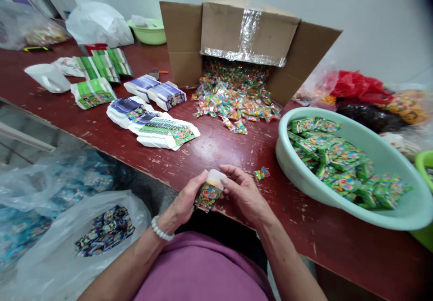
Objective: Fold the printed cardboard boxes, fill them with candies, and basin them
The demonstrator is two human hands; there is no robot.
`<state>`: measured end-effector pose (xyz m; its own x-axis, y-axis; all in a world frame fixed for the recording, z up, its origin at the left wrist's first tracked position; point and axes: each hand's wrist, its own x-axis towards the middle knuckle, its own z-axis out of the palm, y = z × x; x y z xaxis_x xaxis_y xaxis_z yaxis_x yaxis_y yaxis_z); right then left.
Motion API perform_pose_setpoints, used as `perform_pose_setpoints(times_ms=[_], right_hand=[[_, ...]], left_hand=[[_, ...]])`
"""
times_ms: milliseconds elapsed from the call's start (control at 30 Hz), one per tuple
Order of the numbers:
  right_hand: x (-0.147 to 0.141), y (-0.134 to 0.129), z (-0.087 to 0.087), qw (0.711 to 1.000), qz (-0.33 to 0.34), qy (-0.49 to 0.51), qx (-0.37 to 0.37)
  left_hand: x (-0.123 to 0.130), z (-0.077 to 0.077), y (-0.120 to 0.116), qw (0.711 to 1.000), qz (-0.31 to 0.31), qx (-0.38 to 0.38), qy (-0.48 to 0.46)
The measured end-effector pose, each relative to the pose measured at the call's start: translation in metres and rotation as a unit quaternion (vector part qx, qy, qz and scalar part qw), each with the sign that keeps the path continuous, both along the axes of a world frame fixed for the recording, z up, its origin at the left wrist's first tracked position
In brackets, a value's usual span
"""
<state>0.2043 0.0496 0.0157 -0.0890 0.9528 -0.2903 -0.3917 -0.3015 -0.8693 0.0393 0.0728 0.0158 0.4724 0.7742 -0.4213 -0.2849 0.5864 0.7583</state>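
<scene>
A small green printed box (207,195) with its white flap up is held over the table's front edge. My left hand (185,202) is wrapped round its left side. The fingers of my right hand (241,192) close on the flap and upper right side of the same box. One candy packet (261,173) lies on the table just right of my right hand. Flattened cartons (165,132) lie in a fanned stack beyond my left hand. Farther back, a cardboard box (250,30) on its side spills many wrapped candies (233,96).
A pale green basin (282,157) holding green boxes stands at the right. Bundled cartons (93,93) and a white mug (47,78) are at the back left. A plastic bag (43,265) with dark packs sits below the red table (233,152) at the left.
</scene>
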Motion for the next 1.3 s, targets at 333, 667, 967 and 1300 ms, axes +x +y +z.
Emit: perform_pose_setpoints(times_ms=[333,667,967,1300], right_hand=[[-0.010,-0.003,-0.003,0.919,-0.087,-0.296,0.244],[-0.003,-0.009,0.003,0.928,0.009,-0.309,0.208],[-0.011,-0.005,0.006,0.957,-0.012,-0.238,0.168],[-0.007,-0.005,-0.002,0.897,0.003,-0.337,0.285]], left_hand=[[0.004,0.003,-0.007,1.000,0.017,-0.024,-0.004],[0.003,0.009,-0.006,0.999,0.030,-0.016,0.034],[0.003,0.006,-0.006,1.000,0.010,0.002,0.027],[0.001,0.005,-0.002,0.999,0.027,-0.045,0.014]])
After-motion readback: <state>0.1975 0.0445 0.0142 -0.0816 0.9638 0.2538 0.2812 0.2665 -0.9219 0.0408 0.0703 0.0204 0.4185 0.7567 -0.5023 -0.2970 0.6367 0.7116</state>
